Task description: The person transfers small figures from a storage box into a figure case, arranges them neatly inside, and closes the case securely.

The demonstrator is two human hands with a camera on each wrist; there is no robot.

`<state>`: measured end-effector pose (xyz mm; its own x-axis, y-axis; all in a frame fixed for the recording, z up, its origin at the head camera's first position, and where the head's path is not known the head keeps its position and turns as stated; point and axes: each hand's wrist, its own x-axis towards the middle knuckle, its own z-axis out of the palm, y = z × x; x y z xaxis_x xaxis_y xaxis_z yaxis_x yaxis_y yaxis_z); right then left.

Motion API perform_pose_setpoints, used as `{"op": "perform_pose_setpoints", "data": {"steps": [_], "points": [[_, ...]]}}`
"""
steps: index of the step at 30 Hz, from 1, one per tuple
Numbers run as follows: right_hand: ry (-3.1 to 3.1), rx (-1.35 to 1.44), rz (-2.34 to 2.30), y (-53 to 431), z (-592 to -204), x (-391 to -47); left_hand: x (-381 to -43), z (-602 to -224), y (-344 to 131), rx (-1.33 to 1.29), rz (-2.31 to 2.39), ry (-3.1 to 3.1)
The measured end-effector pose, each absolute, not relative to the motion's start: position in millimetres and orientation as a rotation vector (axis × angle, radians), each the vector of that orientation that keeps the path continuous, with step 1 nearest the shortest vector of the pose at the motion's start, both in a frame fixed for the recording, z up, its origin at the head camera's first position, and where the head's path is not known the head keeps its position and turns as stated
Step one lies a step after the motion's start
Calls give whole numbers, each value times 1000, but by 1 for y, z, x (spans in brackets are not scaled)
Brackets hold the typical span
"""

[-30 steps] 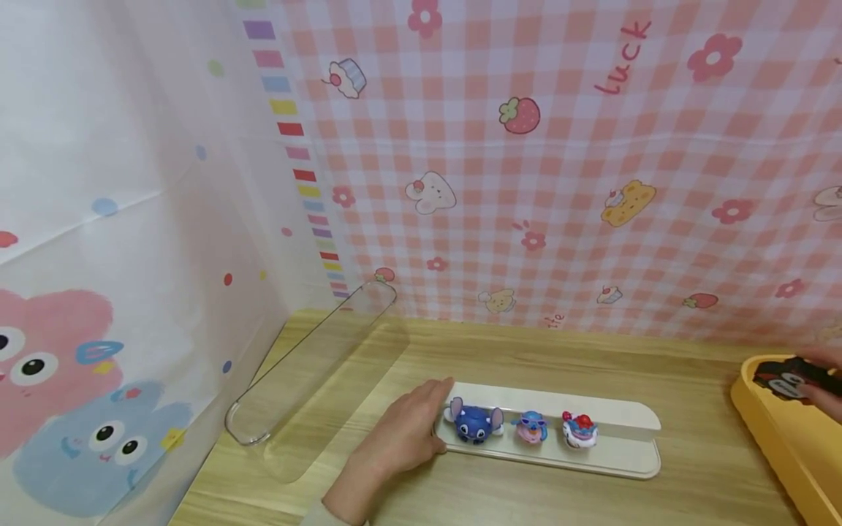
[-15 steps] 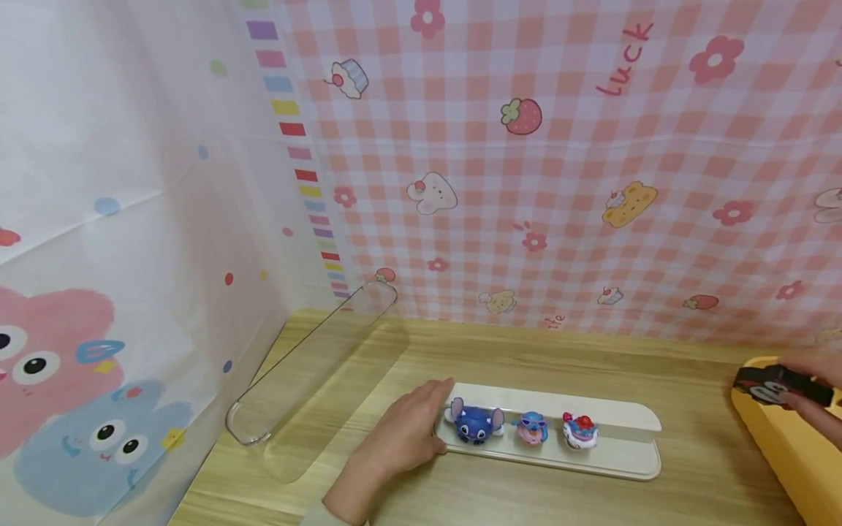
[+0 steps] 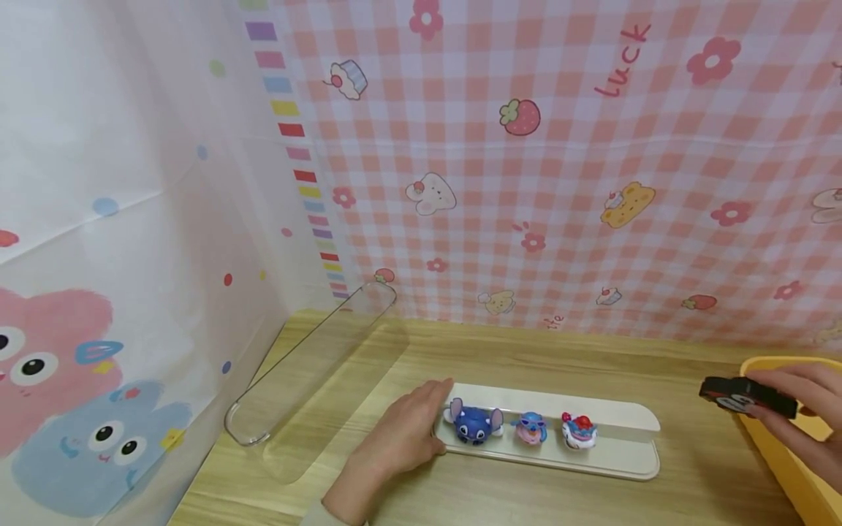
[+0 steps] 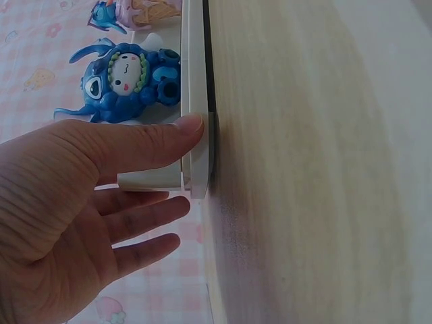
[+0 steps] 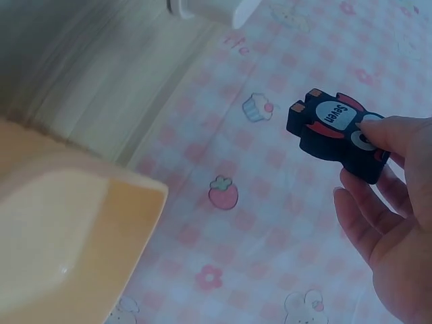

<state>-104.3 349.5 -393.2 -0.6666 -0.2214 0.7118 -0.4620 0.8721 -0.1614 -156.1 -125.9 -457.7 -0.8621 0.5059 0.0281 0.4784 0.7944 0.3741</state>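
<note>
My left hand [image 3: 411, 427] holds the left end of a long white display base [image 3: 625, 462], thumb on its front edge and fingers round the end. Standing in a row on the base are a dark blue Stitch figurine [image 3: 475, 424], a small Stitch figurine with sunglasses [image 3: 530, 428] and a white-and-blue figurine with red on top [image 3: 579, 431]. Off to the right, my right hand [image 3: 805, 409] pinches a flat black cartoon figure [image 5: 337, 131] between thumb and fingers. It has red wings, and its white belly reads "Seven". The figure hangs in the air near the yellow bin's left rim.
The yellow bin [image 3: 766, 446] stands at the right edge, partly out of view. A clear plastic cover [image 3: 316, 372] lies slanted on the wooden table [image 3: 539, 504] at the left. Behind hangs a pink checked cloth [image 3: 473, 161], with a white printed cloth [image 3: 131, 109] to the left.
My right hand has lifted the black figure out over the bin's rim and moved it left. The left hand, base and figurines have stayed put.
</note>
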Motion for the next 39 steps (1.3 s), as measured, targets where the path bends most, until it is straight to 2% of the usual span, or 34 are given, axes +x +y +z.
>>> {"op": "perform_pose_setpoints", "data": {"steps": [7, 20, 39], "points": [[-2260, 613, 518, 336, -399, -101, -156, -458, -126, 797, 583, 2898], [-2360, 720, 395, 312, -402, -93, -156, -457, -125, 794, 573, 2901], [-2399, 828, 371, 287, -425, -95, -156, -458, -126, 797, 580, 2901]]}}
